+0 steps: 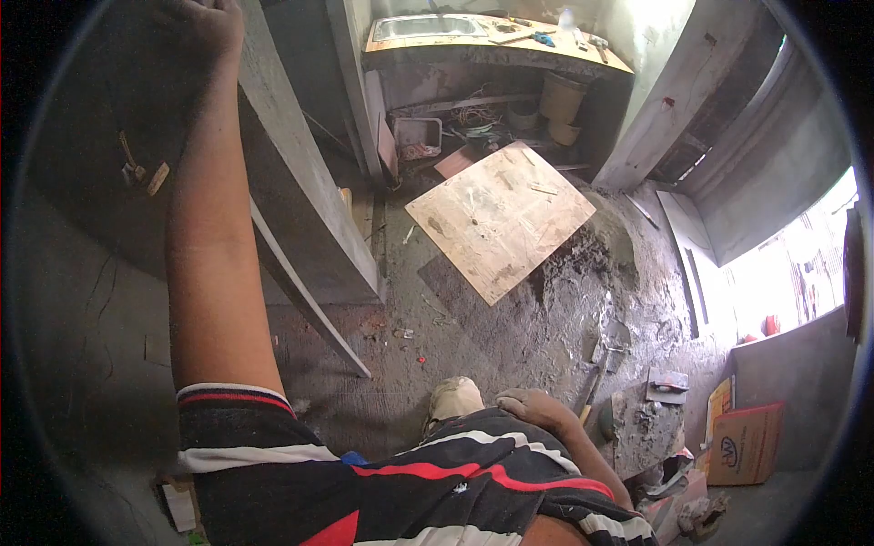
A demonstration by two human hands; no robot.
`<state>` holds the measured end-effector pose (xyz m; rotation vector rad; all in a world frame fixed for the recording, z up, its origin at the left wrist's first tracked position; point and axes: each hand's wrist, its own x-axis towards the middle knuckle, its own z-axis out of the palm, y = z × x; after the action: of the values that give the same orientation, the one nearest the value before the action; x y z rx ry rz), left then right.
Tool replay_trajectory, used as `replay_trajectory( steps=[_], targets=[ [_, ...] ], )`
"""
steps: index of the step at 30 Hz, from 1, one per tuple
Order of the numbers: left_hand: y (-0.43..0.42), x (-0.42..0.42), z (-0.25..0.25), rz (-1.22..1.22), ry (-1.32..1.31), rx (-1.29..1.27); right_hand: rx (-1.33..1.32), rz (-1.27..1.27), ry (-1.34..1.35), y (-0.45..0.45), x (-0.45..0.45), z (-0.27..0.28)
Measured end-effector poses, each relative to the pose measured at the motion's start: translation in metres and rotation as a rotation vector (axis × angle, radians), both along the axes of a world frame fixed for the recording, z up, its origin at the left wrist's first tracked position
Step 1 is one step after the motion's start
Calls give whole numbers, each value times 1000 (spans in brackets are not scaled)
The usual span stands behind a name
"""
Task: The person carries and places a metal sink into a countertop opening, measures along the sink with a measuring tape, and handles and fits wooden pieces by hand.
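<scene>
My left hand (211, 29) is stretched up to the top left, beside the grey wall. Its fingers are dark and partly cut off by the frame edge, so what they hold or touch cannot be made out. A long thin strip (309, 296) slants down from behind my left forearm, its lower end near the floor. My right hand (533, 407) lies flat at my leg below the striped shirt, fingers stretched out with nothing in them. To its right are a long-handled shovel (596, 373) and a plastering trowel (668, 386) on a mortar-smeared board (645, 437).
A splattered wooden board (501, 218) sits mid-floor, with wet mortar (601, 259) beside it. Beyond stands a counter with a sink (428, 27) and tools, with buckets (562, 98) beneath. A concrete pillar (309, 155) rises at left; a cardboard box (745, 444) is at right.
</scene>
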<state>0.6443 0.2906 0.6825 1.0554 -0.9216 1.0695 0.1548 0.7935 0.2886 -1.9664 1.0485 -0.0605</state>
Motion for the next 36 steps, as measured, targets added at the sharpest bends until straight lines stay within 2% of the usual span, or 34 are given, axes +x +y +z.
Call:
replay_trajectory(
  steps=[2, 5, 6, 8, 10, 17, 18, 20, 22, 28, 32, 34, 36],
  targets=[
    [-2, 2, 0, -42, -25, -39, 48, -34, 3, -1, 1, 3],
    [-16, 26, -2, 40, 0, 15, 76, -54, 2, -1, 1, 1],
    [-41, 66, -2, -220, 40, 123, 56, -39, -3, -1, 0, -1],
    [-37, 67, -1, -476, 80, 229, 55, -41, -17, -1, 1, -4],
    [15, -4, 1, 97, 37, 151, 53, -44, -30, -3, 1, -4],
    [-7, 21, 0, 61, 20, 68, 180, -157, -21, -8, 10, 22],
    [-28, 57, -1, -183, 28, 153, 234, -199, -3, -9, 10, 24],
    [-27, 58, 0, -428, 35, 236, 244, -208, -6, -8, 9, 22],
    [12, -1, 0, 128, 9, 92, 254, -216, -10, -8, 9, 18],
    [16, -6, -1, 135, 41, 117, 258, -245, -23, -7, 10, 18],
    [16, -5, -1, 161, 45, 135, 176, -170, -36, -6, 11, 24],
    [14, -3, 0, -15, 25, 80, 174, -168, -33, -5, 12, 25],
    [14, -4, -1, 38, 29, 102, 186, -177, -23, -5, 13, 27]
  ],
)
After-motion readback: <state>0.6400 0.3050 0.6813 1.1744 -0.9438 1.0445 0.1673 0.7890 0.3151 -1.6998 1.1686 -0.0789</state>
